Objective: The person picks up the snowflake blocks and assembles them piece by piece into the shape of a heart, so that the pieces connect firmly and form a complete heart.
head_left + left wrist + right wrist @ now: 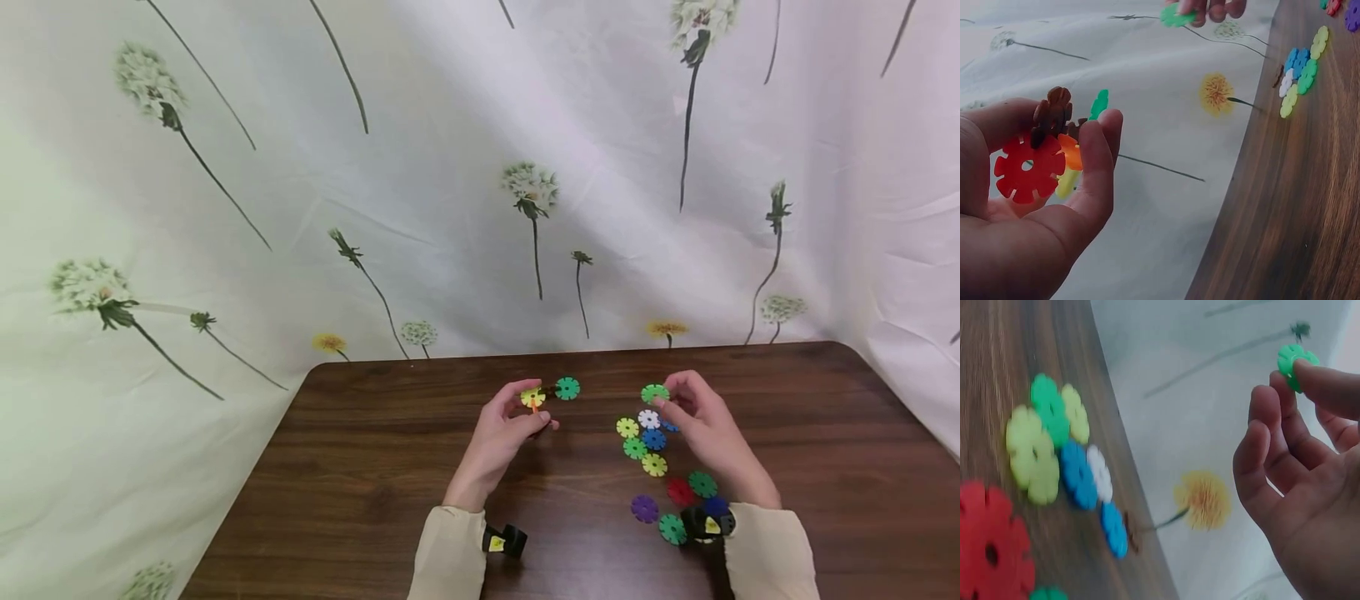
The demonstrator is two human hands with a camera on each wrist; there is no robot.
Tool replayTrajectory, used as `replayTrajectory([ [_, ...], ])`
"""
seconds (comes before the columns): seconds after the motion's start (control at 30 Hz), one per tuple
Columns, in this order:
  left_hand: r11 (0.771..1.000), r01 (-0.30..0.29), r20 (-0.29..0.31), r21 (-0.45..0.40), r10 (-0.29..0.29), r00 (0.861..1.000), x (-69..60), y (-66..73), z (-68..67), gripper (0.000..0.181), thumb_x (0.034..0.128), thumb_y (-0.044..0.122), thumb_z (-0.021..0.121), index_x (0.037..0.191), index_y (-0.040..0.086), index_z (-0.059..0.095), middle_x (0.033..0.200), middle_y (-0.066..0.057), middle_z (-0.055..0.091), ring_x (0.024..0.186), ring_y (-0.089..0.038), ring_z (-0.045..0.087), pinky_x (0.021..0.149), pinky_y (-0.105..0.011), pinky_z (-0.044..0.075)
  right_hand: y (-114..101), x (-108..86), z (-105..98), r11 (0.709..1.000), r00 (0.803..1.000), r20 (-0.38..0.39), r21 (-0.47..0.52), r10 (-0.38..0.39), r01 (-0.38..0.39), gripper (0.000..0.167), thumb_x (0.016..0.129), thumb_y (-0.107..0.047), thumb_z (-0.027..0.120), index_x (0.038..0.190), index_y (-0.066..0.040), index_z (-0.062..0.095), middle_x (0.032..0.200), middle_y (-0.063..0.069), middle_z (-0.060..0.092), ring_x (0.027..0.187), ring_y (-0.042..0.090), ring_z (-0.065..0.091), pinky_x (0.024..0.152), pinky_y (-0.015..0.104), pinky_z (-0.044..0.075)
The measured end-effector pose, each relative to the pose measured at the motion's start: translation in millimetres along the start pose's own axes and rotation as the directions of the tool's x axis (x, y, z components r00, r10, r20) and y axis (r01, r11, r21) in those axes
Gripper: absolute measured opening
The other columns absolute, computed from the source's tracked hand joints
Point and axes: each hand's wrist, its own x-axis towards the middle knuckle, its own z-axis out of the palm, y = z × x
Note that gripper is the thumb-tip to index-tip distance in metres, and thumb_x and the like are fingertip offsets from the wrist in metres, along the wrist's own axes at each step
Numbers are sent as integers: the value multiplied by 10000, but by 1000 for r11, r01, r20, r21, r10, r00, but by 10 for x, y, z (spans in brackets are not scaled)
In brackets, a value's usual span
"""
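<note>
My left hand (497,440) holds a small cluster of joined, notched plastic discs between thumb and fingers. In the left wrist view the cluster shows a red disc (1011,175), a brown disc (1054,117), an orange disc (1071,152) and part of a yellow one (1067,182). A teal-green disc (567,388) sticks out on its right side in the head view. Off to the right, my right hand (712,429) pinches a single green disc (654,392) between thumb and fingertip, apart from the cluster.
Several loose discs lie on the dark wooden table (360,450) below and left of the right hand, among them a white disc (649,418), a purple disc (644,509) and a red disc (680,492). A dandelion-print cloth (450,167) hangs behind the table's far edge.
</note>
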Motion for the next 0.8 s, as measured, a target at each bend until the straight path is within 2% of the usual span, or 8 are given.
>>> replayTrajectory([
  [0.2, 1000, -2, 9, 17, 1, 1000, -8, -12, 16, 472, 922, 77, 619, 1374, 122, 489, 1269, -199, 500, 890, -174, 710, 870, -270, 495, -150, 27, 186, 999, 998, 49, -17, -42, 43, 152, 999, -197, 529, 1058, -61, 491, 931, 98, 598, 788, 172, 579, 670, 248, 483],
  [0.37, 998, -22, -15, 55, 23, 1000, -4, -15, 28, 431, 927, 76, 608, 1347, 118, 519, 1176, -181, 543, 929, -295, 699, 921, -307, 509, -239, 28, 311, 998, 997, 75, -42, -34, 38, 143, 982, -241, 566, 1047, -122, 521, 943, 73, 624, 780, 201, 579, 642, 242, 476],
  [0.47, 998, -34, -24, 60, 35, 999, -1, -14, 34, 417, 930, 70, 602, 1336, 121, 524, 1109, -153, 534, 932, -286, 701, 930, -322, 519, -263, 33, 364, 997, 995, 80, -42, -54, 57, 125, 966, -218, 594, 1031, -133, 529, 910, 74, 630, 748, 218, 586, 615, 240, 472],
  [0.57, 997, -46, -25, 59, 48, 999, -2, -9, 37, 437, 935, 58, 592, 1358, 116, 501, 1118, -150, 515, 939, -268, 703, 928, -322, 524, -289, 38, 401, 995, 992, 85, -36, -92, 96, 116, 952, -183, 616, 1011, -126, 534, 868, 57, 629, 710, 178, 581, 598, 237, 468],
  [0.8, 995, -64, -33, 71, 66, 997, -2, -11, 41, 448, 942, 91, 605, 1374, 98, 486, 1210, -223, 506, 1008, -378, 675, 934, -311, 521, -331, 62, 482, 990, 986, 95, -35, -134, 138, 119, 931, -177, 646, 986, -121, 557, 858, 33, 679, 706, 63, 567, 623, 241, 473],
])
